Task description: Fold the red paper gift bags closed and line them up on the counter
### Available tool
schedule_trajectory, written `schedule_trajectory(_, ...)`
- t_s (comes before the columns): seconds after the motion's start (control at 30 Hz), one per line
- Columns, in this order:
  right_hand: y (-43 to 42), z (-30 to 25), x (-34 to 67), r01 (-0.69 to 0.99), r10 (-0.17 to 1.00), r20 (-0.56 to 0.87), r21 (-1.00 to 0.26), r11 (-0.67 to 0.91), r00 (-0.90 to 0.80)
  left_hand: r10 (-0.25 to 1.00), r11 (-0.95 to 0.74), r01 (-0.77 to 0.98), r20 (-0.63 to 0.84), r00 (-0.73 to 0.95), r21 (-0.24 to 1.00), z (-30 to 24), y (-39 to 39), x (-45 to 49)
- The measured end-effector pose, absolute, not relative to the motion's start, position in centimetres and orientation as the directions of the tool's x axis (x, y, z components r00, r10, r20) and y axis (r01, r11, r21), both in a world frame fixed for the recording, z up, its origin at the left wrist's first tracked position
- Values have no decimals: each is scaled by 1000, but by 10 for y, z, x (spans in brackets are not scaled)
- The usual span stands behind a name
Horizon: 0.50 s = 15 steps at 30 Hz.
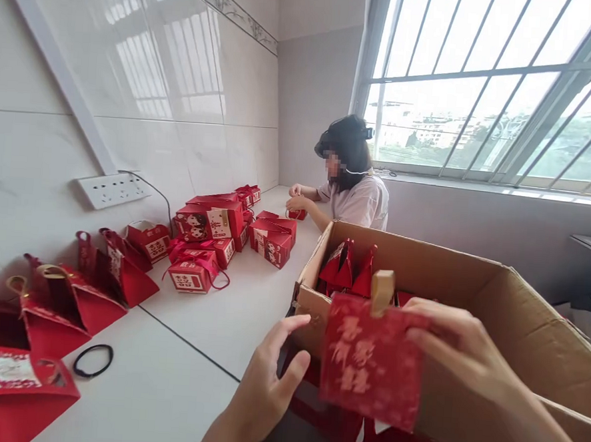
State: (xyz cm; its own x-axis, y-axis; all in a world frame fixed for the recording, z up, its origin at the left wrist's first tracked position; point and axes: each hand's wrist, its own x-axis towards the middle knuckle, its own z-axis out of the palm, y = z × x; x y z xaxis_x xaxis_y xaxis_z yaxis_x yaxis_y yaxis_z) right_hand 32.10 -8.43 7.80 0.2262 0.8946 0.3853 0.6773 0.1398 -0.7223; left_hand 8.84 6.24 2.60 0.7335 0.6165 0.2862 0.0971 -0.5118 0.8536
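Observation:
My right hand (460, 348) pinches the upper right edge of a red gift bag (371, 362) with gold characters and a gold handle tab on top. The bag is slightly blurred and hangs in front of the cardboard box (535, 309). Just left of it, my left hand (270, 379) holds nothing; its thumb and fingers are apart. Inside the box stand several red folded bags (345, 267). More red material shows below the held bag, partly hidden by it and by my hands.
Red gift boxes (274, 240) and open red bags (60, 300) line the white table (197, 355) along the wall. A black hair tie (93, 361) lies near them. Across the table a person (352, 184) handles a small red box (296, 214). A power strip (112, 190) is on the wall.

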Motion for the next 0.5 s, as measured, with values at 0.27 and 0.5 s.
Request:
schedule_trajectory(0.27, -79, 90, 438, 557, 501, 316, -693, -458, 806, 324, -937, 222, 437, 839, 269, -19, 77, 198)
schedule_trajectory(0.5, -42, 68, 494, 580, 571, 140, -350, -736, 809, 391, -919, 332, 393, 832, 211, -36, 74, 217)
